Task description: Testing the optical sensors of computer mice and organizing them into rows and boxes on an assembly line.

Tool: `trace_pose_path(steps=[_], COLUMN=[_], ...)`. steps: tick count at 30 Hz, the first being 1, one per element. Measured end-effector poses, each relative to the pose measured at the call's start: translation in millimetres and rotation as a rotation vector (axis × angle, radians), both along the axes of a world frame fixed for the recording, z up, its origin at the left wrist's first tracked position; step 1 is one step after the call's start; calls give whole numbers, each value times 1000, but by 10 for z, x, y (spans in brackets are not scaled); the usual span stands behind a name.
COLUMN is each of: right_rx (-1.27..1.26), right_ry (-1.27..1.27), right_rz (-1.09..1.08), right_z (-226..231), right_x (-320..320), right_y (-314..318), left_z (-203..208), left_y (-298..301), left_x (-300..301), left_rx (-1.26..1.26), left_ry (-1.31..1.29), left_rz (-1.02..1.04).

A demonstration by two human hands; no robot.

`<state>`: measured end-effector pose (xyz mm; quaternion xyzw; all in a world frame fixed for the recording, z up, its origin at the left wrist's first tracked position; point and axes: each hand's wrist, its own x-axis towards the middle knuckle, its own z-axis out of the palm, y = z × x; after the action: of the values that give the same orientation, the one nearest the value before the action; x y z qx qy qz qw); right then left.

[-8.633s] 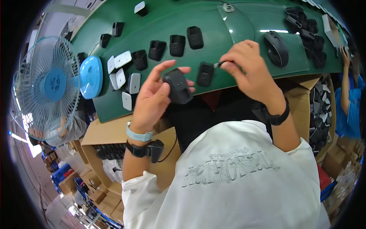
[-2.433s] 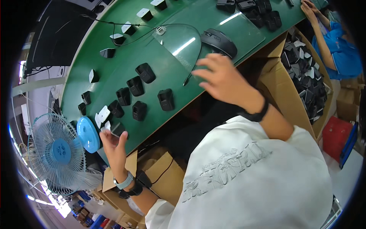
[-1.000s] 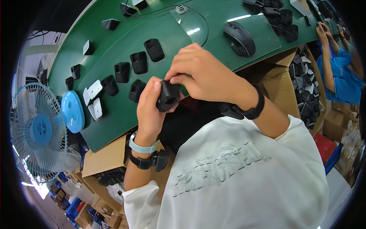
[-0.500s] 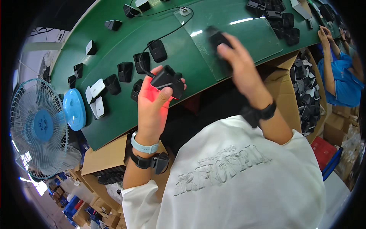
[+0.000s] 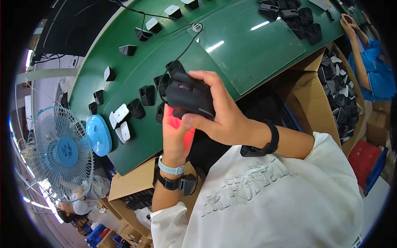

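My right hand [image 5: 223,118] grips a black box-shaped device [image 5: 190,97] with a recess in its face, thumb beneath and fingers over the top. Behind and under it is my left hand [image 5: 175,136], its fingers mostly hidden, around a black corded device that the box now covers. Red light glows on my left palm and wrist. A black cable [image 5: 182,54] runs from there up to a small white plug block [image 5: 197,27] on the green table. Close beyond my hands stand several similar black devices [image 5: 147,95].
White-topped blocks [image 5: 121,112] lie at the left, by a blue oval fan base [image 5: 98,135] and wire fan [image 5: 62,151]. More black devices [image 5: 306,25] are piled at the far right. Cardboard boxes [image 5: 310,91] stand below the table edge. A co-worker in blue [image 5: 374,66] is at the right.
My right hand has come left and down from over the clear sheet, bringing its black device against the corded one in my left hand. The view has shifted slightly.
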<state>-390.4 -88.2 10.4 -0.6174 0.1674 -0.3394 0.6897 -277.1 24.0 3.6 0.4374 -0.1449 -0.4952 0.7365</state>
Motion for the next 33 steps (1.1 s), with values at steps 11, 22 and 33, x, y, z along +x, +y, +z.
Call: trace_pose_path(steps=[11, 22, 33], right_rx=[-965, -352, -16], right_ry=[687, 200, 136], right_rz=[-461, 96, 276], right_z=[-682, -143, -346], right_x=[-582, -57, 141], right_y=[-1331, -42, 122], left_z=[-125, -120, 150], left_y=[52, 44, 506], left_x=[77, 8, -66], left_rx=[253, 361, 603], left_ry=[-146, -892, -1246], left_rz=[-44, 35, 83])
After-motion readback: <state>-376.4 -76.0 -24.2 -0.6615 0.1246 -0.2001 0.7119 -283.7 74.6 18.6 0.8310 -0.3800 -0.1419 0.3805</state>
